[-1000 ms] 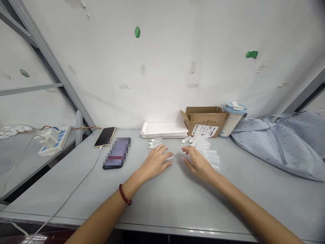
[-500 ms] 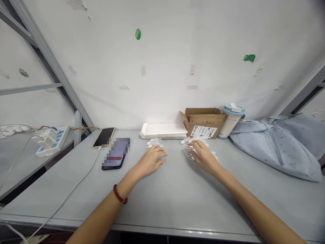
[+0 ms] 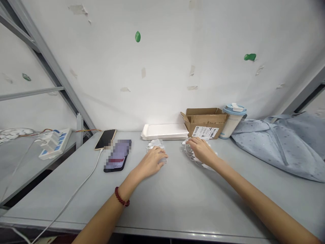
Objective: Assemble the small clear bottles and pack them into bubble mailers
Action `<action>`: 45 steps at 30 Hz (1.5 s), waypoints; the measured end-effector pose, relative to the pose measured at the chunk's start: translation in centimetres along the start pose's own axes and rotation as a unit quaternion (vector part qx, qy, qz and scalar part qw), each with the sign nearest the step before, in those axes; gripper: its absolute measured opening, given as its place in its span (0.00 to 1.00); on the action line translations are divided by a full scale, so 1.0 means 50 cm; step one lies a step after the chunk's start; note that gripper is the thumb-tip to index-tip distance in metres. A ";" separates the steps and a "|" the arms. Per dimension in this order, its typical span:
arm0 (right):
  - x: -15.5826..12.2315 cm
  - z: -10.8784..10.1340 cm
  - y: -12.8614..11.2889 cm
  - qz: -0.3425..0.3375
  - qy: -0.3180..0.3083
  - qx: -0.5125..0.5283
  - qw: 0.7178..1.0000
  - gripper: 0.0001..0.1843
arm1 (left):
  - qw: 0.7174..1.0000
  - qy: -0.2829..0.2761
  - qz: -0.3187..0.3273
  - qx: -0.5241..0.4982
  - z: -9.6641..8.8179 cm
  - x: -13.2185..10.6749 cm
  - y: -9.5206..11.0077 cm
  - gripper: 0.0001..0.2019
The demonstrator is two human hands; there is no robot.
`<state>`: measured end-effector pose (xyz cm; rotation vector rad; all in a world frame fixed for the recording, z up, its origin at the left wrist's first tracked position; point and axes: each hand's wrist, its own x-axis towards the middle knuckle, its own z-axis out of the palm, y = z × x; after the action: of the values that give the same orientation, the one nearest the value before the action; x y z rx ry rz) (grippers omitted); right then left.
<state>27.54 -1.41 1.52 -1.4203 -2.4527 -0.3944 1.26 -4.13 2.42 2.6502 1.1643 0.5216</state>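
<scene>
Two clusters of small, clear plastic tube-like pieces with white looped cords were seen on the grey tabletop. The left cluster was placed in front of the stack of white sleeves; the right cluster was spread in front of the open cardboard box. The pieces were judged to be very light, with fairly stiff, smooth bodies that might slip under dry fingertips, and limp cords that could easily be snagged or tangled. A hold was thought best taken across a clear body, with the thumb opposed to the fingertips, rather than on a cord.

The near part of the left cluster was covered by the left hand, held palm down with its fingers loosely bent and slightly parted; whether anything was gripped beneath could not be told. The right cluster was partly hidden by the right hand. Its fingers were curled, with a white end beside the fingertips, but a closed pinch could not be confirmed, as the thumb was hidden.
</scene>
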 end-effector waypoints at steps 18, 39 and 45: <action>0.078 0.000 0.000 -0.047 -0.092 -0.087 0.991 0.15 | 0.998 -0.009 -0.058 -0.009 -0.016 -0.004 -0.010 0.13; -0.047 -0.052 -0.080 -0.047 0.119 0.159 0.979 0.13 | 0.991 0.099 -0.021 -0.085 -0.006 0.001 0.039 0.15; -0.056 -0.058 -0.101 -0.031 0.098 0.258 0.961 0.14 | 0.991 0.119 0.015 -0.051 0.001 -0.001 0.059 0.09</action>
<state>24.76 -7.13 2.67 -1.0327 -2.2188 0.0924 3.22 -6.12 3.30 2.5749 1.1253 0.8981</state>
